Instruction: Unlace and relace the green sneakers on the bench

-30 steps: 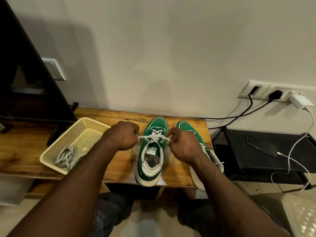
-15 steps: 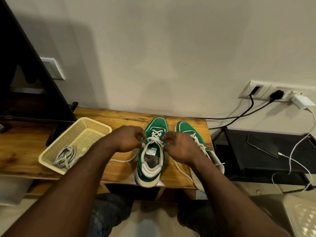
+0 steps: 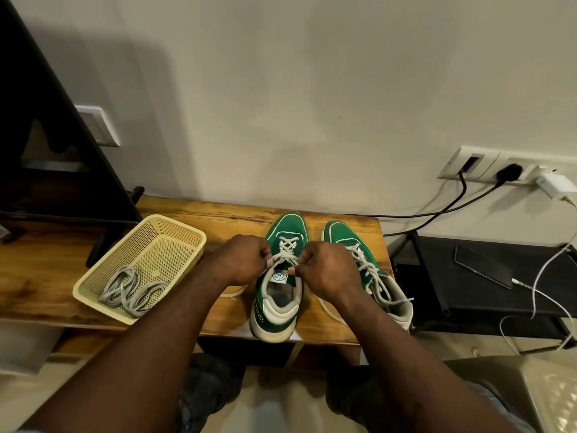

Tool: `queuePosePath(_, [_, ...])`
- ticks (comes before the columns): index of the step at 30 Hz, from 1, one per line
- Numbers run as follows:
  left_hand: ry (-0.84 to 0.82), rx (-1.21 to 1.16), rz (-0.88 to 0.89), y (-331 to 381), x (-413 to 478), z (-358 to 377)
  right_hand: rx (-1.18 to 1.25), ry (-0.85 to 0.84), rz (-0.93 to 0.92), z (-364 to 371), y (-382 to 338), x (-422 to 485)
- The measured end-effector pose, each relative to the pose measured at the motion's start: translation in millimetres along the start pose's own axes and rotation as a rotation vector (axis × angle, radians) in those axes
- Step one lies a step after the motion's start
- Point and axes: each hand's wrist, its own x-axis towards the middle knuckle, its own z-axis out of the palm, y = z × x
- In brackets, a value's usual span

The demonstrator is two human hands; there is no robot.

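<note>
While both green sneakers stand side by side on the bench point(image 3: 218, 214), toes to the wall, work is centred on the left-hand sneaker point(image 3: 287, 226). Its white lace point(image 3: 287, 250) is crossed through the lower eyelets; the top appears unfinished and no bow is tied. The right-hand sneaker point(image 3: 338, 235) shows lacing along its length with loose ends trailing, so I judge it done or awaiting tying. The left hand point(image 3: 246, 260) and right hand point(image 3: 327, 270) flank the tongue, fingers curled, each pinching the lace beside the collar. A basket point(image 3: 168, 245) of coiled cord sits apart.
</note>
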Motion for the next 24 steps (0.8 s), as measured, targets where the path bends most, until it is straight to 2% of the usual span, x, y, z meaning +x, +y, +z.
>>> queuePosePath(5, [-0.071, 0.097, -0.006, 0, -3, -2, 0.017, -0.056, -0.033, -6, 7, 3])
queuePosePath(10, [-0.039, 0.203, -0.038, -2, -7, -11, -0.087, -0.108, -0.021, -17, 15, 9])
queuePosePath(16, [-0.036, 0.325, -0.087, 6, -8, -12, -0.17, -0.07, -0.03, -16, 14, 9])
queuePosePath(19, [-0.068, 0.256, -0.084, 6, -7, -12, -0.162, -0.153, -0.01, -19, 13, 11])
queuePosePath(22, [-0.139, 0.053, -0.051, 0, -6, -13, -0.109, -0.339, 0.023, -27, 11, 11])
queuePosePath(24, [-0.202, -0.066, -0.035, -5, -7, -20, -0.111, -0.397, 0.007, -39, 8, 10])
